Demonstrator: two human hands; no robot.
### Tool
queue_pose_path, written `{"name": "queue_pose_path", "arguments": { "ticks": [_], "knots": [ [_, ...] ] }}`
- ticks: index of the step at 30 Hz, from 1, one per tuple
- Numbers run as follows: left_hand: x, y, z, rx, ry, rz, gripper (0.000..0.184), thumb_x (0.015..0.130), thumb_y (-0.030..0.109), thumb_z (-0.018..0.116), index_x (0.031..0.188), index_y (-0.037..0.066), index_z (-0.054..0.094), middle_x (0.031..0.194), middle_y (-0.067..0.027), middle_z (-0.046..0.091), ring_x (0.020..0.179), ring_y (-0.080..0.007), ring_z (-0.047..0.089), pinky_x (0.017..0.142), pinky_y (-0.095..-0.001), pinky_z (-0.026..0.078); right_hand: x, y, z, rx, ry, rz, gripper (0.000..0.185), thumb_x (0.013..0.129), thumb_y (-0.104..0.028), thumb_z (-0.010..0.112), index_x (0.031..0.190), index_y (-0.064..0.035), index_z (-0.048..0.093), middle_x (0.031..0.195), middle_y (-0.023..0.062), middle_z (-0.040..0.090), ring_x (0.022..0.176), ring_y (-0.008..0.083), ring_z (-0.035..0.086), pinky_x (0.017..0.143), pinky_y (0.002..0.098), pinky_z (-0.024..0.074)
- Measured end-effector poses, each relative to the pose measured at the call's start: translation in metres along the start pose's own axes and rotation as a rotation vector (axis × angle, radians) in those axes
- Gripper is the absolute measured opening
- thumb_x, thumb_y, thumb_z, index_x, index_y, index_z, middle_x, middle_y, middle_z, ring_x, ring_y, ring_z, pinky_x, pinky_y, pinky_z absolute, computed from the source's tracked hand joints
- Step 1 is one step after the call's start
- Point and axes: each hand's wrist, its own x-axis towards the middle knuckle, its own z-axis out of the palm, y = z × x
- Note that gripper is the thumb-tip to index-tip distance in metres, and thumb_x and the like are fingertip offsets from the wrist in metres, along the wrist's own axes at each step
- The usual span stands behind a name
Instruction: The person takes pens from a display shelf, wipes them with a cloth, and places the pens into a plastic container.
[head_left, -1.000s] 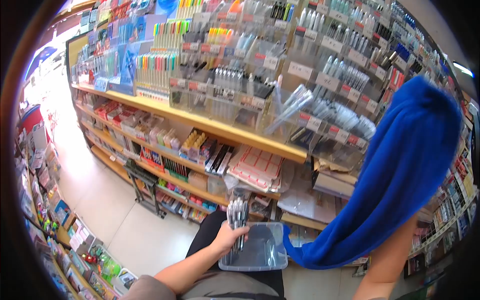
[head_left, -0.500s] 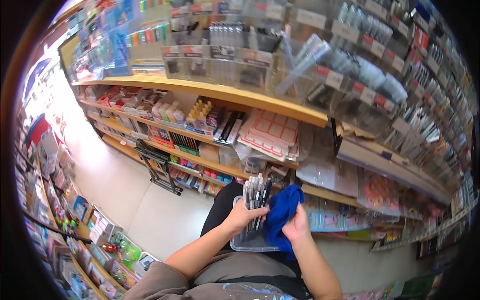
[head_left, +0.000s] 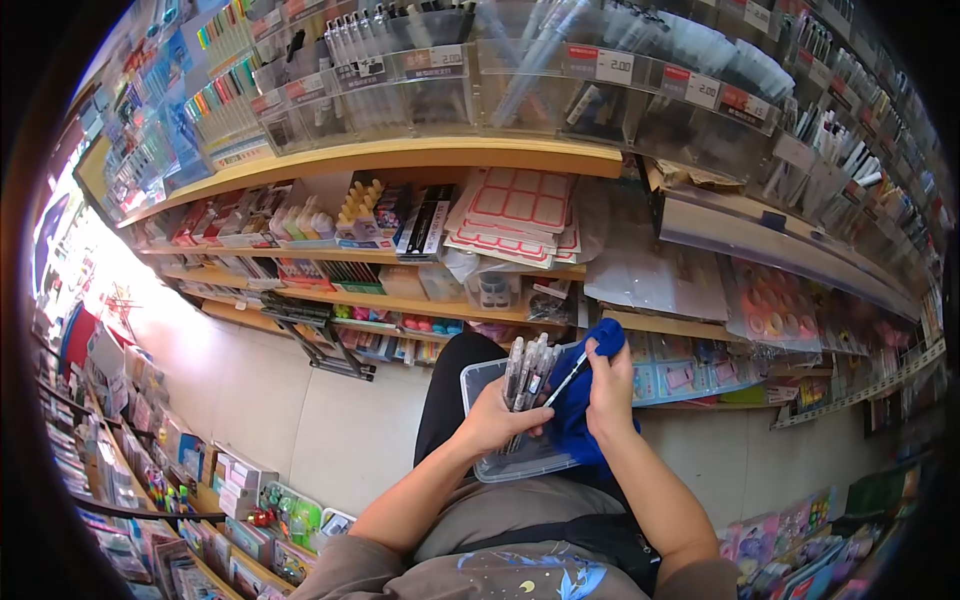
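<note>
A bundle of pens stands upright in my left hand, whose fingers are wrapped round it. To its right, my right hand grips a blue cloth. One slim pen slants between the two hands, its upper end against the cloth at my right fingertips and its lower end by my left thumb. Beneath both hands a clear plastic box rests on my lap, partly covered by the cloth and my left hand.
Ahead, a wooden shelf edge carries clear pen holders with price labels. Red-framed sheets lie on the shelf below. A black folding stand is on the floor at left. More goods line the lower left and right.
The blue cloth has come down from the upper right and is bunched beside the pens. One pen now slants apart from the bundle, against the cloth. The view has tilted lower.
</note>
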Motion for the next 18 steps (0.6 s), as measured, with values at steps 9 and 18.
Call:
{"name": "queue_pose_path", "arguments": {
  "ticks": [9, 18],
  "knots": [
    [0.002, 0.0, -0.005, -0.114, 0.086, 0.086, 0.028, 0.073, 0.001, 0.066, 0.098, -0.002, 0.053, 0.073, -0.0099, 0.061, 0.054, -0.0117, 0.055, 0.051, -0.0229, 0.044, 0.01, 0.001, -0.015, 0.525, -0.111, 0.359, 0.031, 0.092, -0.022, 0.041, 0.118, -0.0059, 0.049, 0.112, 0.0074, 0.057, 0.102, 0.0192, 0.055, 0.089, 0.0346, 0.0441],
    [0.001, -0.006, -0.003, 0.074, 0.084, 0.153, 0.024, 0.074, 0.004, 0.066, 0.092, 0.0, 0.051, 0.07, -0.0031, 0.056, 0.056, -0.0088, 0.053, 0.051, -0.0222, 0.044, -0.011, 0.008, -0.011, 0.117, -0.342, 0.446, 0.028, 0.077, 0.004, 0.053, 0.103, -0.0045, 0.053, 0.093, 0.0057, 0.06, 0.079, 0.016, 0.06, 0.07, 0.0276, 0.0487]
  ]
}}
